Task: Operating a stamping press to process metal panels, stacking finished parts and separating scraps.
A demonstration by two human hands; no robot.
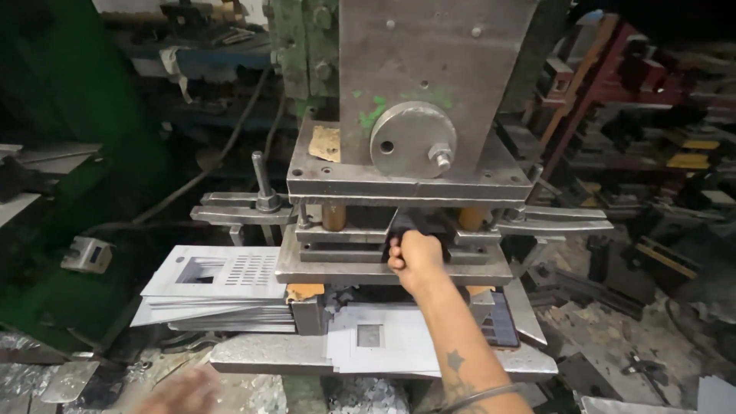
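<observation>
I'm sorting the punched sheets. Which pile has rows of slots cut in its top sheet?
The stack of sheets left of the press, near the blurred left hand. The sheets below the right hand show only one square hole.

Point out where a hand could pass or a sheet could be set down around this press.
Bare metal shows on the lower bed plate, left of the square-holed sheets and below the punched sheet stack. The die gap is crowded: the right hand fills it. The left hand blurs at the bottom edge. Scrap litters the right floor.

dim workshop | centre lit from above | dark edges | lower-left blur
</observation>
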